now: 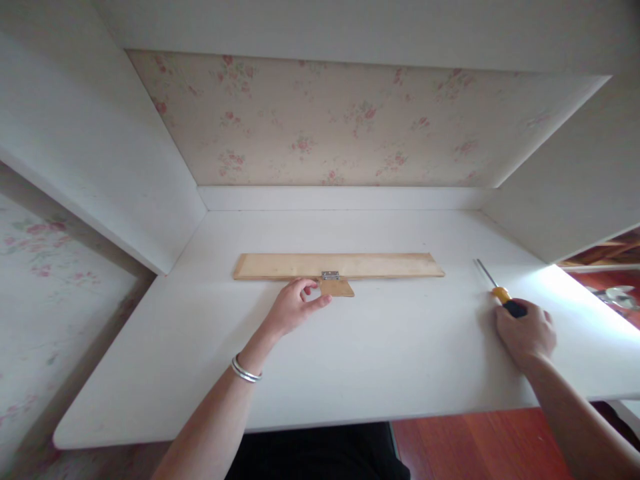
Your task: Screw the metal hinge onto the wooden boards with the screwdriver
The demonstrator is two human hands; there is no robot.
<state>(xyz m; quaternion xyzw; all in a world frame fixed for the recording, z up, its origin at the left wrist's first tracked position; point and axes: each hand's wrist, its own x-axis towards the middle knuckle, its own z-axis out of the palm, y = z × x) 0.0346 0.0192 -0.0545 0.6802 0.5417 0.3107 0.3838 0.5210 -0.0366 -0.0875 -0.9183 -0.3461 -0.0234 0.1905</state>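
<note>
R hand (527,331) wrapped round screwdriver (501,293). L hand (294,308) half-curled, nothing gripped AFAICT from here, thumb by small wood tab (339,288) on desk (390,360); contact unclear. Beyond, hinge (330,275) btwn tab & long strip (280,265): prob. light, stiff; hold strip's edges.

On my feed I saw a silver bracelet (245,371) around the left wrist (259,352), shiny and rounded, with a darker line parting it into two narrow bands. The left hand (293,310), right hand (529,333) and both forearms (215,413) were bare. Below the surface's (390,353) near edge, plain black clothing (315,457) showed.
</note>
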